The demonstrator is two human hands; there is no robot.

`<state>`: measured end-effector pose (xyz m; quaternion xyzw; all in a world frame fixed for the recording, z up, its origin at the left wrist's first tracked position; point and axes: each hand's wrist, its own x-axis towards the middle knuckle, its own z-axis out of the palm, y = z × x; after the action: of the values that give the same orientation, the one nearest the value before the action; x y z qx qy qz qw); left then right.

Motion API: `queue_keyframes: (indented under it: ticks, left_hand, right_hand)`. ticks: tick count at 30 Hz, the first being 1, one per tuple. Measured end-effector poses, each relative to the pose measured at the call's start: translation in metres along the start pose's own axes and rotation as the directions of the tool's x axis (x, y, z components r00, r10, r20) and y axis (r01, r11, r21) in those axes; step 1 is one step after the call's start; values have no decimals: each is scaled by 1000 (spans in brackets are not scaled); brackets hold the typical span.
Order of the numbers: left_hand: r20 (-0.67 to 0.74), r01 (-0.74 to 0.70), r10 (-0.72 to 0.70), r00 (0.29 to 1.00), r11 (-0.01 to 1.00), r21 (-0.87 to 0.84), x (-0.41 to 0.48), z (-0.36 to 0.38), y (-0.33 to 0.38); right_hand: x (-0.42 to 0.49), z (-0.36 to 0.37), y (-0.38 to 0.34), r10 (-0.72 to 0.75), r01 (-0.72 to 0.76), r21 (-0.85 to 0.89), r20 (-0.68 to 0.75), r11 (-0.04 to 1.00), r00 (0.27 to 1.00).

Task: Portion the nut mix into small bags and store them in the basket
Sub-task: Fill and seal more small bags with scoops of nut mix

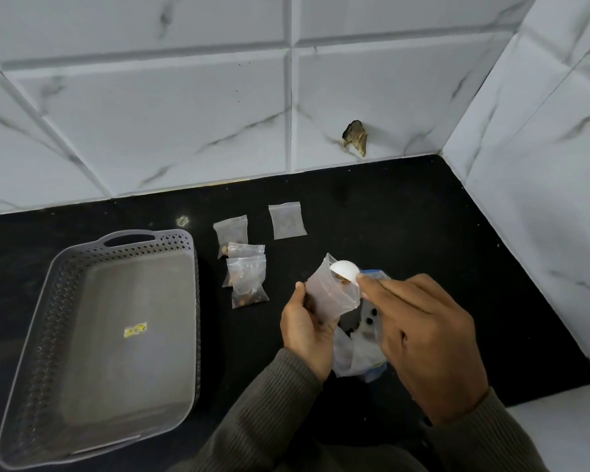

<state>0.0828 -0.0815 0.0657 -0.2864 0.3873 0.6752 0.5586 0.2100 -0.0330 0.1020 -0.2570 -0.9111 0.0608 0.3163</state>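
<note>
open small bag (pixel 331 294), filled bags (pixel 246 277), grey basket (pixel 45 352)

Ribbed knit sleeves (pixel 269 403) — dark olive-brown — on both arms

One grey basket (pixel 36 335) stands on the black surface (pixel 423 233) beside a cluster of at least three filled small bags (pixel 249 284), whose overlap blurs the exact count. One further small bag (pixel 286 221) lies apart. One open bag (pixel 327 294), one white scoop (pixel 344 270) and one large nut-mix bag (pixel 358 356) complete the tally.
</note>
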Motion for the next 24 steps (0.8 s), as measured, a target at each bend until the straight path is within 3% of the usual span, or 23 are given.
queue_keyframes:
  ticks: [7,10,15,17,20,24]
  left_hand:
    - [15,14,-14,1000,1000,-28,10,-4,0]
    - [33,41,-40,999,999,-18,12,-3,-2]
    - [31,55,-54,998,998,-18,16,-5,-4]
    - [34,51,-50,998,998,-22,20,-7,-4]
    - [33,52,-51,998,998,-29,25,-10,-6]
    - [40,38,-35,999,998,-53,32,-20,3]
  right_hand:
    - [-4,-1,0,17,-19,72,28,997,999]
    - [-8,3,4,-34,34,-48,-12,998,999]
    - [-5,-2,-6,24,-22,111,-22,994,999]
    - [-2,-4,-5,113,-113,191,11,975,994]
    - [-1,-5,-5,206,-211,122,58,970,977]
    - [1,-23,7,312,-298,139,-97,945,945]
